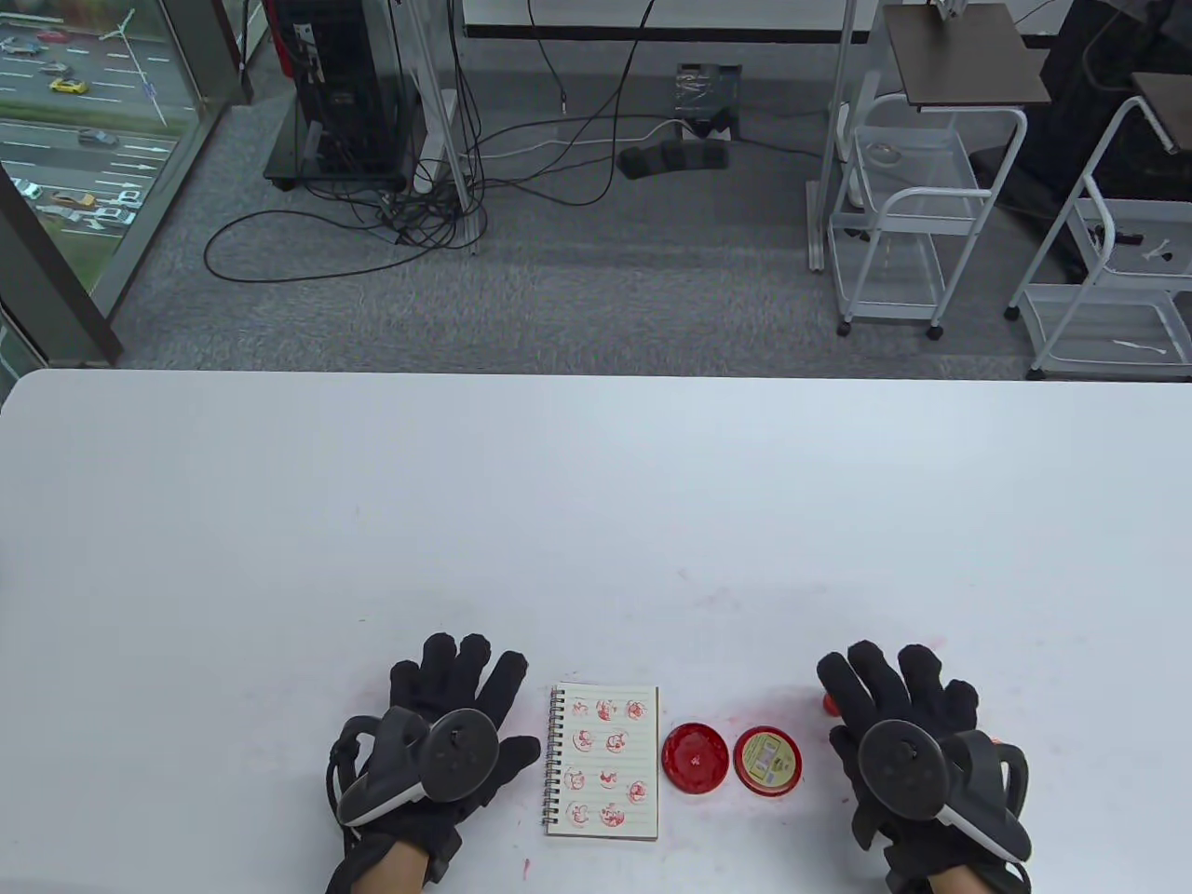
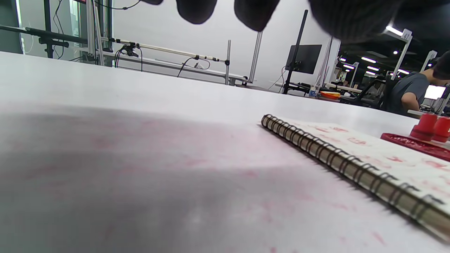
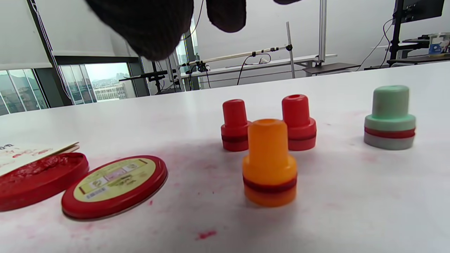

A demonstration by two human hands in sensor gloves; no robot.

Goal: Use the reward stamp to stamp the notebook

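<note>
White table [image 1: 596,484]: your left hand [image 1: 445,736] and right hand [image 1: 917,745] lie flat, fingers spread, holding nothing, notebook [image 1: 603,762] just beside left fingertips, stamps [image 3: 269,162] under right fingers

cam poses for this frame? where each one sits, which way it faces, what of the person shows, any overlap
Table view: high, looking down and outward over the table; both gloved hands, left hand and right hand, flat either side of the notebook.
Left wrist view: just above the tabletop, facing the notebook's spiral edge; fingertips at top.
Right wrist view: low, facing four stamps, orange stamp nearest; fingertips at top.
Shared: the open ink pad and notebook appear in all three; its lid in table and right wrist views.
</note>
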